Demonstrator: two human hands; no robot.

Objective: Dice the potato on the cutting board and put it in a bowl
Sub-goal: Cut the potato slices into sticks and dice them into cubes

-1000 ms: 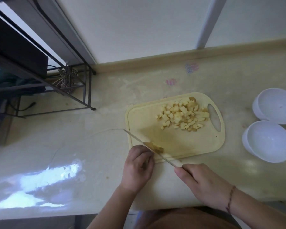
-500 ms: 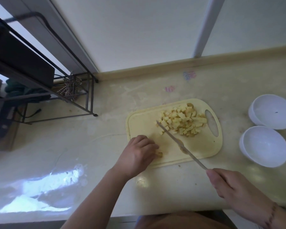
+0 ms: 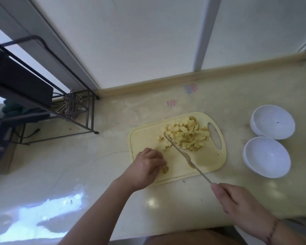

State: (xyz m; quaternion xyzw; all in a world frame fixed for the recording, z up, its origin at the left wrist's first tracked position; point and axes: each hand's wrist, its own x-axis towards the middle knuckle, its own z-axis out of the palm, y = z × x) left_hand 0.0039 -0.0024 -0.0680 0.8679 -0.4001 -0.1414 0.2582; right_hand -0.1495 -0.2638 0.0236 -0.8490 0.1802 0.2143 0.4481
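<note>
Two white round bowls [image 3: 266,157] sit side by side on the pale glossy surface [image 3: 95,174], just to the right of one pale yellow plastic cutting board [image 3: 145,137] with an oval handle hole. One heap of small diced potato cubes [image 3: 185,135] lies on the far half of that board; I cannot count the cubes. One brownish leftover potato piece [image 3: 165,169] stays at the near left edge, under the curled fingers of my left hand [image 3: 146,167], which pinch it against the board. My right hand [image 3: 237,204] is closed around the handle of one long thin knife [image 3: 182,152], whose blade slants across the board with its tip at the heap's left side. One black wire rack [image 3: 42,96] stands at far left.
</note>
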